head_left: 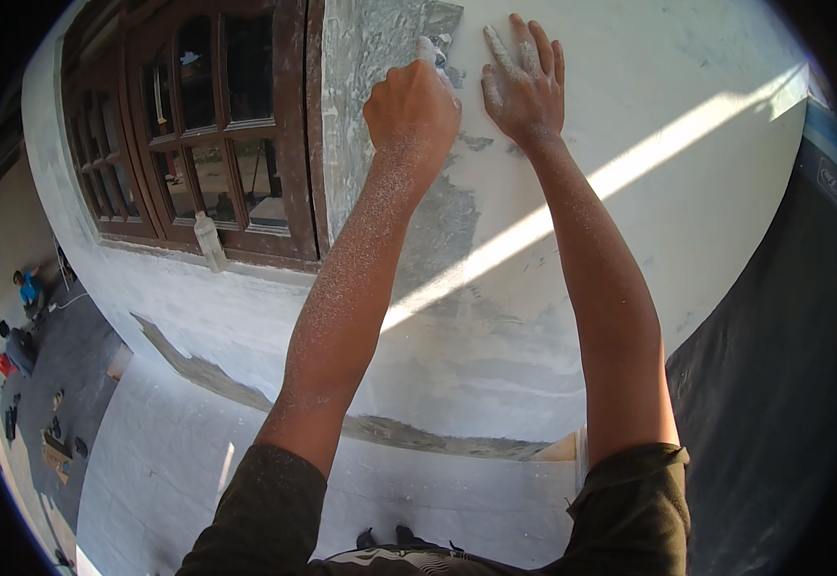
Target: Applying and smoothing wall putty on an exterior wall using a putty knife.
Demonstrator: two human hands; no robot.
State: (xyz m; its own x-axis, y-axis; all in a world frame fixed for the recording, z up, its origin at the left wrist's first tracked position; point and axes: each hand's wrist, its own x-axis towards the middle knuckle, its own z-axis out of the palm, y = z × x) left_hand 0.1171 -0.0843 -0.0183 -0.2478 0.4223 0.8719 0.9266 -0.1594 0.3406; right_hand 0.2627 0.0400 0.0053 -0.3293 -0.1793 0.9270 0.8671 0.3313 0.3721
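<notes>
My left hand (412,110) is closed around what looks like a scraper (445,19), raised high against the wall (687,230). Only its grey blade and a bit of the dark handle show past my fist; the rest is hidden in my grip. Beside it, my right hand (529,91) lies flat on the white-coated surface with its fingers spread and nothing in it. White dust covers its fingers and my left forearm. Grey patches of rough plaster (366,58) run between the window frame and the smoother white coat.
A brown wooden window (212,125) with glass panes is at the left. On its sill leans a clear bottle (209,242). A pale sheet (164,451) covers the floor below. Two people (27,293) sit far left, near scattered items and a cardboard box (57,456).
</notes>
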